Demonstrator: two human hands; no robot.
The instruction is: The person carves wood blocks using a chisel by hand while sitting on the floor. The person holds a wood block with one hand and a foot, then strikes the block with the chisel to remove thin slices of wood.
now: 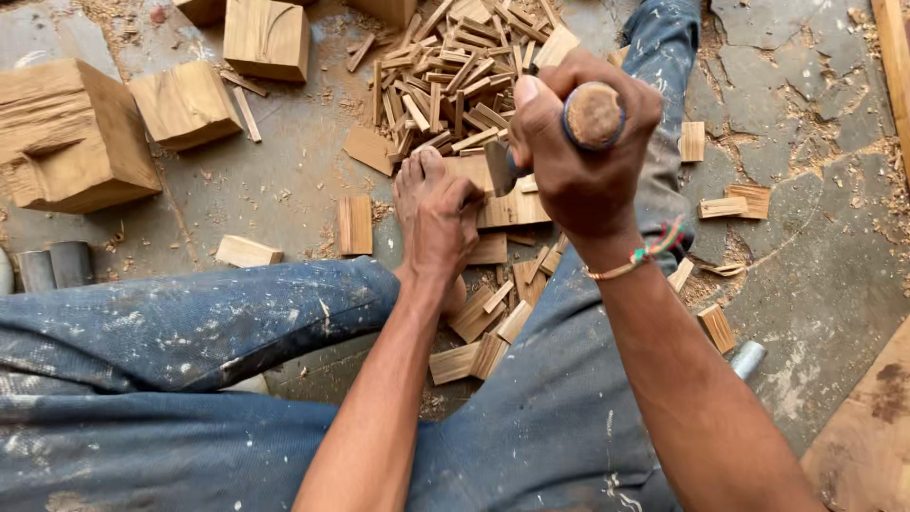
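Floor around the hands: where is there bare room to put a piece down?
Bare floor lies between the big blocks and the left hand. Crowded: the stick pile above the right hand, and offcuts between the legs.

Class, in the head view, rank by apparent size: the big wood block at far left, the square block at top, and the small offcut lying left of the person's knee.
1. Big wood block
2. Square block, though partly cropped
3. Small offcut
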